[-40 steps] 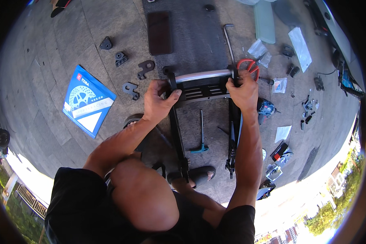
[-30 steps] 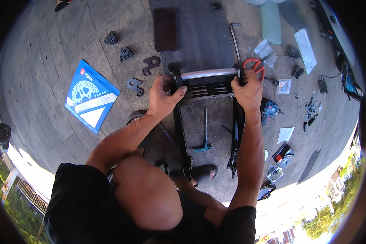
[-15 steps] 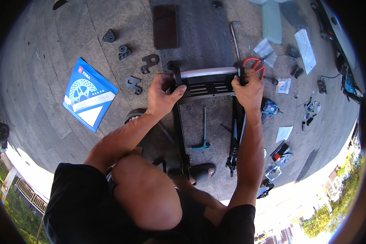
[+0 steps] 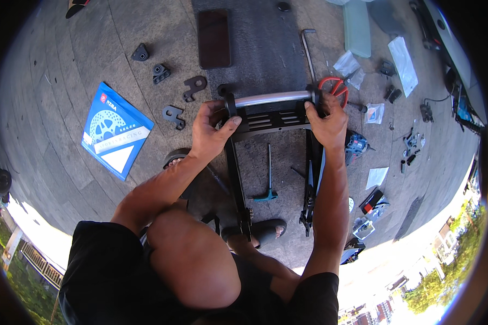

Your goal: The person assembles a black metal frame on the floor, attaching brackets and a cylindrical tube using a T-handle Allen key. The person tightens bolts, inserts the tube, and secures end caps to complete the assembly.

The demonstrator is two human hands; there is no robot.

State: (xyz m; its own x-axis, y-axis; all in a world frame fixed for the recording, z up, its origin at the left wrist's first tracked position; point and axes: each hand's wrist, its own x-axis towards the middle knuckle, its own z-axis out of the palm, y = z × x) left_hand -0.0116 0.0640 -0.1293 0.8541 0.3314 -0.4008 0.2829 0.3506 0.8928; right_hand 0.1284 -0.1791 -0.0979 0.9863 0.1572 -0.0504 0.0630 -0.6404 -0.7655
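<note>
Both my hands hold a black U-shaped metal frame by its far corners. A silver bar runs across its far end, with a slotted black plate just below. Its two long legs reach back toward my feet. My left hand is closed round the left corner, its thumb on the near side. The right corner is gripped by my right hand, its thumb beside the plate's end. Between the legs, a T-handle wrench with a teal handle lies on the ground.
Left lie a blue-and-white packet and black brackets. Ahead, a dark phone rests by a bent hex key. Right are red-handled pliers or scissors, a blue power drill, plastic bags and small parts.
The frame and both hands show almost no movement. The whole view has shifted slightly, with ground items appearing a little farther left. My grip on both corners stays the same.
</note>
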